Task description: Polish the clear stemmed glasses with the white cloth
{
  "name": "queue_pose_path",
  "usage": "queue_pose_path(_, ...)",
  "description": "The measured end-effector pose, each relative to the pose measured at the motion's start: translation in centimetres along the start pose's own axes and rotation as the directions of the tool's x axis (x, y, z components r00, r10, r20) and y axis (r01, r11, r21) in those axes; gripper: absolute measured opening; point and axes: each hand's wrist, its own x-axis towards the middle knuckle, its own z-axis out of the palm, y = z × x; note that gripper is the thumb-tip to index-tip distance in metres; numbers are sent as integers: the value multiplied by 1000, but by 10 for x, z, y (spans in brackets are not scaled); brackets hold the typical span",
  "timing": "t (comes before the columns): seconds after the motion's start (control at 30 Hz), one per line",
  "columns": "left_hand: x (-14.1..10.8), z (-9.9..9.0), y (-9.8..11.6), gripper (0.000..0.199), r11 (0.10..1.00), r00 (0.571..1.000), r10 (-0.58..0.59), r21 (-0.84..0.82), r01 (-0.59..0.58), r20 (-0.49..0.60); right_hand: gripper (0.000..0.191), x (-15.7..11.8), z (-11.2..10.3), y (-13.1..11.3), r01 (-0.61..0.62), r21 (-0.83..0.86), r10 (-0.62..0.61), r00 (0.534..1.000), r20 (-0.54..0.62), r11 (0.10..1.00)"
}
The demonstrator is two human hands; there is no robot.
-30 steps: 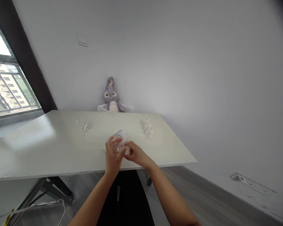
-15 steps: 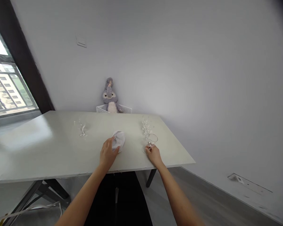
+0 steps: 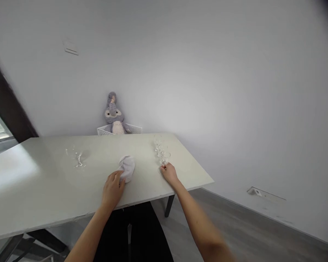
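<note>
1. Right hand (image 3: 169,174): grip pinched low on a stemmed glass (image 3: 165,157).
2. It's nearest in the row of glasses (image 3: 157,145) at the desk's (image 3: 57,196) right.
3. Left hand (image 3: 113,188) touches the cloth (image 3: 128,166); I can't tell its grip.

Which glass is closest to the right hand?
The front glass in the row on the right: the right hand is down at its base. The row's other glasses stand farther back, and the lone glass is away on the left.
</note>
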Motion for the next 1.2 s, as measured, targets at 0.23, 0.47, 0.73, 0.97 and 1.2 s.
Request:
queue_pose_path(0.23,1,0,1,33,1000,999,-26,-9,26,26,12,-4,2,4,-11,50,12,999,-31,999)
queue_pose_path(0.47,1,-1,1,33,998,998,-56,-13,57,26,25,-29,-10,11,-30,235,68,985,-158,972)
queue_pose_path(0.73,1,-2,2,33,998,998,-57,-18,57,21,21,-44,-17,12,-34,376,114,974,-194,926)
queue_pose_path(0.97,2,-1,0,33,997,997,-69,-14,70,20,23,-76,-40,10,-144,834,196,980,44,533)
queue_pose_path(1.2,2,-1,0,32,997,997,-72,-26,73,36,23,-103,-102,64,-254,882,277,949,149,397)
